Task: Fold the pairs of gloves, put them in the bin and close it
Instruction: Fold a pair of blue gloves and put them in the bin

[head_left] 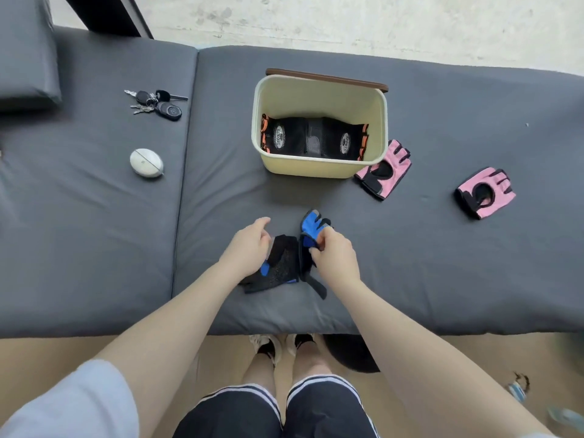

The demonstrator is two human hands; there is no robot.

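You work the blue-and-black pair right at the near edge of the grey padded bench (pixel 410 263), straight in front of you and short of the bin (pixel 319 167), probably so the folded bundle has only a short trip forward. Your right hand (pixel 333 259) pinches the upper glove (pixel 311 227) at its cuff, lifting it on edge with its blue fingers pointing away from you, which looks like the start of laying it over its mate. Your left hand (pixel 249 245) rests on the lower glove (pixel 278 270), fingers loosely curved and gripping nothing, seemingly to pin it flat. That glove lies palm-up, black mesh with blue patches, a strap trailing towards you. The cream bin stands open, its brown lid (pixel 327 80) propped behind the far rim, so it can take more; one black-and-orange pair (pixel 313 139) already lies folded inside. Two pink gloves (pixel 384 169) (pixel 485 192) wait unfolded to the right, one touching the bin's corner, the other well apart.
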